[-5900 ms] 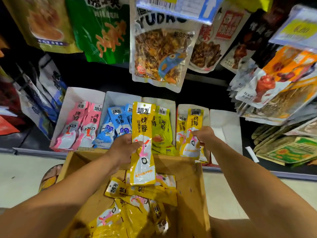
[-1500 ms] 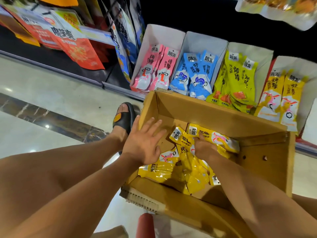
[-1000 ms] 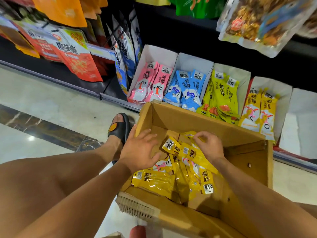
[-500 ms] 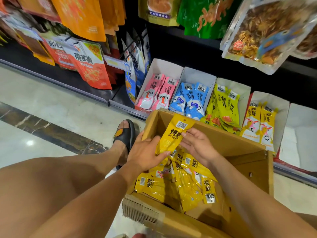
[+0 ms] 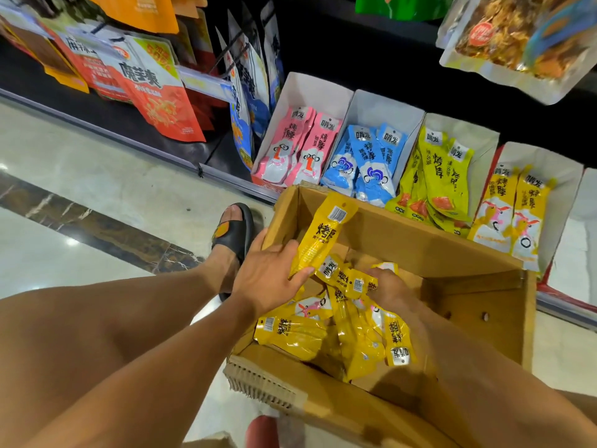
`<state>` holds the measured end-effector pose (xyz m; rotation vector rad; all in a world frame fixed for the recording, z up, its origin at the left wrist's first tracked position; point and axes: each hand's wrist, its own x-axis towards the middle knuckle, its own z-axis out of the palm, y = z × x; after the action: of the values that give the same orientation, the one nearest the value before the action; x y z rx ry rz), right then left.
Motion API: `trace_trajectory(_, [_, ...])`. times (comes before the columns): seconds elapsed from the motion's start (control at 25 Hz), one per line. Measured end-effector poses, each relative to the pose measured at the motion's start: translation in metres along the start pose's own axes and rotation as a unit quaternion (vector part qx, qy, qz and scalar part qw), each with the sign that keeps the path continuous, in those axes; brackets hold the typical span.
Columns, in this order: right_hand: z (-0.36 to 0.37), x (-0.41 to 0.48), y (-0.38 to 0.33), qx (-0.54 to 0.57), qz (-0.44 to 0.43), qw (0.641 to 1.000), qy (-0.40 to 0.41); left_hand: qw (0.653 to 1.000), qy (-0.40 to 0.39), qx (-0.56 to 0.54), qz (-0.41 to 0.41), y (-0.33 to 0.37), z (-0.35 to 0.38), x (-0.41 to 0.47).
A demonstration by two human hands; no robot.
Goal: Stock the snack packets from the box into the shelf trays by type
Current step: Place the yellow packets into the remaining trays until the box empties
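Observation:
An open cardboard box (image 5: 403,244) holds several yellow snack packets (image 5: 358,337). My left hand (image 5: 268,276) grips one yellow packet (image 5: 323,237) upright at the box's left wall, barcode side up. My right hand (image 5: 387,289) is down among the loose packets and grips another yellow packet (image 5: 349,279). Behind the box stand white shelf trays: pink packets (image 5: 297,147), blue packets (image 5: 368,160), lime-yellow packets (image 5: 439,176) and orange-yellow packets (image 5: 513,211) matching those in the box.
A white tray (image 5: 581,240) sits at far right. Large snack bags (image 5: 151,82) line the lower shelf on the left, and others (image 5: 523,40) hang above. My foot in a black sandal (image 5: 234,227) rests on the tiled floor left of the box.
My left hand has taken over the raised yellow packet. My right hand has let it go, dropped into the box and closed on another packet.

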<state>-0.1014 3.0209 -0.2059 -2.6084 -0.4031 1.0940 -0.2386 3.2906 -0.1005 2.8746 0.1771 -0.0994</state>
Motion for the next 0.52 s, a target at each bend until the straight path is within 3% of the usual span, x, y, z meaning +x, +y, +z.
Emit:
trace_trajectory(0.16, [0.022, 0.010, 0.014, -0.139, 0.004, 0.990, -0.036, 1.000, 0.005, -0.010, 0.003, 0.000, 0.002, 0.000])
trace_trajectory(0.28, [0.036, 0.014, 0.014, -0.216, 0.012, 0.976, 0.012, 0.999, 0.040, -0.011, 0.019, -0.002, 0.006, 0.000])
trace_trajectory(0.52, [0.018, 0.017, 0.012, -0.240, 0.004, 0.971, -0.011, 0.999, 0.039, 0.008, 0.028, -0.002, 0.005, 0.000])
